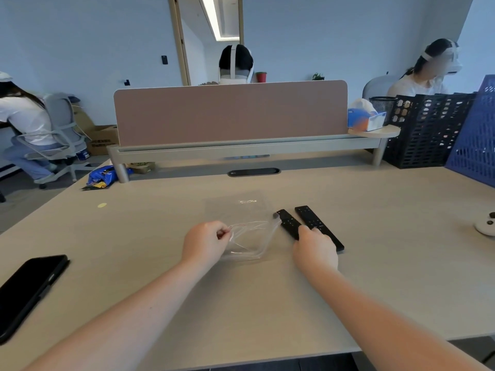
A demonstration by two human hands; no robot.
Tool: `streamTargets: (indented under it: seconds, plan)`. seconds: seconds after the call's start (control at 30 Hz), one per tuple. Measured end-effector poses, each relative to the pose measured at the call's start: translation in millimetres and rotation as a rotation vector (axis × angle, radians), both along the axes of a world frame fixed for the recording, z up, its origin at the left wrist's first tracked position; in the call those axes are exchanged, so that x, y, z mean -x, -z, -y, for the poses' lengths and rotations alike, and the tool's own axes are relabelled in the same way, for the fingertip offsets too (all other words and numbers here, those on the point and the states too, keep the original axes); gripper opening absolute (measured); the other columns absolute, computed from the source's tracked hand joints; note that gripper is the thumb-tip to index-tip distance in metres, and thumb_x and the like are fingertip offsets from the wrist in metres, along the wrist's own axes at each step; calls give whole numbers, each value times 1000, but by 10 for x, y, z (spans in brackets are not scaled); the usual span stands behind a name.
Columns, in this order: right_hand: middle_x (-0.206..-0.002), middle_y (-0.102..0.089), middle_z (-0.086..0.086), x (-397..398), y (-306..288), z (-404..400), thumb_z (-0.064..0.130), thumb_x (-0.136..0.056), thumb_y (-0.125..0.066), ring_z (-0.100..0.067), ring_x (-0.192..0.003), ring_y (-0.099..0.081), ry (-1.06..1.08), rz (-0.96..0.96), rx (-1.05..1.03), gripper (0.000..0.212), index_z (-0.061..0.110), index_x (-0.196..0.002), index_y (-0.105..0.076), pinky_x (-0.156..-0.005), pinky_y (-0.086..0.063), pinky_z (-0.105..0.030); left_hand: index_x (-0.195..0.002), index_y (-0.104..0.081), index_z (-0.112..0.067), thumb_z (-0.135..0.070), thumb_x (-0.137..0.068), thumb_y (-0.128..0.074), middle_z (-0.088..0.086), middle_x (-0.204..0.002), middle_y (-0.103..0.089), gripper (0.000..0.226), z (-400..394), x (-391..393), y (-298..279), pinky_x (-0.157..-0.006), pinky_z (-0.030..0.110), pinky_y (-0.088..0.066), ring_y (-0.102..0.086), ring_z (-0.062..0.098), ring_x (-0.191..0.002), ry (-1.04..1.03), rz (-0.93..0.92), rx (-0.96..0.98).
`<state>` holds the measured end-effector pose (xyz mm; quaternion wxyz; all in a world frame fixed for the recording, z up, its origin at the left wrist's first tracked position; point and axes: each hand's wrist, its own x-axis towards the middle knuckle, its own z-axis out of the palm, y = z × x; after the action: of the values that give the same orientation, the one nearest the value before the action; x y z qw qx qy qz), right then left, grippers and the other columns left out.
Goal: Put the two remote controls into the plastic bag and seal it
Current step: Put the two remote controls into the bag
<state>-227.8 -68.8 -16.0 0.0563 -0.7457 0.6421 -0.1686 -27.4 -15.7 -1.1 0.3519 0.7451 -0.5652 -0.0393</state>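
Observation:
A clear plastic bag (249, 236) lies on the beige desk (160, 263) in the middle. My left hand (205, 241) pinches the bag's near left edge and lifts its mouth apart. Two black remote controls lie side by side just right of the bag. My right hand (314, 249) covers the near end of the left remote (288, 222), fingers closed around it. The right remote (316, 224) lies flat beside it, touching my fingers. Both remotes are outside the bag.
A black phone (29, 293) lies at the desk's near left. A white rounded device (486, 226) sits at the right edge. A pink divider (230, 113), black crate (426, 129) and blue crate (476, 135) stand at the back. People sit beyond.

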Motion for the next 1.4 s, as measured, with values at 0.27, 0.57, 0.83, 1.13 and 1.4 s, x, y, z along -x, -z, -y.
streamTargets:
  seconds: [0.27, 0.57, 0.83, 1.13, 1.4]
  plan:
    - [-99, -72, -9, 58, -695, -418, 22, -92, -54, -24, -83, -63, -221, 425, 114, 30, 11, -118, -64, -76, -53, -31, -78, -71, -11, -20, -79, -62, 12, -84, -74, 12, 54, 21, -87, -70, 36, -51, -64, 33, -83, -44, 37, -45]
    - [-82, -70, 1, 74, -805, -600, 26, -83, -64, -7, -58, -53, -369, 378, -155, 23, 21, -103, -74, -52, -43, -15, -78, -70, -9, -10, -79, -60, 15, -88, -71, 10, 50, -29, -248, -65, 31, -41, -61, 35, -87, -92, -21, -72]
    - [-88, -73, -7, -104, -546, -663, 30, -85, -58, -26, -79, -66, -329, 204, -112, 24, 17, -99, -72, -66, -56, -31, -80, -71, -14, -16, -79, -63, 8, -92, -73, 8, 22, 36, -228, -74, 30, -47, -63, 27, -90, -35, -63, -69]
    - [-107, -67, -10, -586, -11, -466, 29, -93, -48, -33, -93, -63, -269, 162, 12, 24, 11, -102, -62, -68, -45, -33, -83, -72, -13, -15, -79, -64, 7, -89, -75, 8, -50, 148, -98, -72, 25, -45, -66, 24, -85, 136, 13, -32]
    - [-104, -68, -11, -939, 113, -241, 17, -89, -56, -32, -97, -63, -305, 171, -104, 17, 11, -101, -65, -68, -44, -31, -77, -72, -12, -9, -78, -65, 5, -78, -74, 8, -108, 84, -50, -61, 17, -42, -62, 17, -71, 183, -48, 20]
